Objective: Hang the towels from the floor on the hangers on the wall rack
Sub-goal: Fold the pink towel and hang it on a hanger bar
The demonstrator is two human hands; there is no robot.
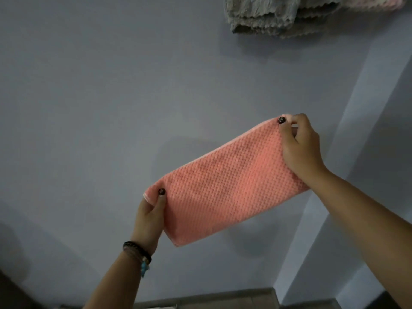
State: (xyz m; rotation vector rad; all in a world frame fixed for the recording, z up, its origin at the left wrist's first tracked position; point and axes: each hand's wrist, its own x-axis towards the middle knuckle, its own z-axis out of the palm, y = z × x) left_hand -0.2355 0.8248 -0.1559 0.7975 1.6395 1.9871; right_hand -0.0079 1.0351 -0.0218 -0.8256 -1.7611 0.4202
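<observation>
Towel: your folded salmon-pink waffle-weave towel point(225, 184) is stretched before the grey wall point(111, 85).
Left hand point(149, 216): pinches its lower-left corner.
Right hand point(301, 144): pinches its upper-right corner.

we find no text, label, brand, number or sign that we can read anywhere in this view.
</observation>
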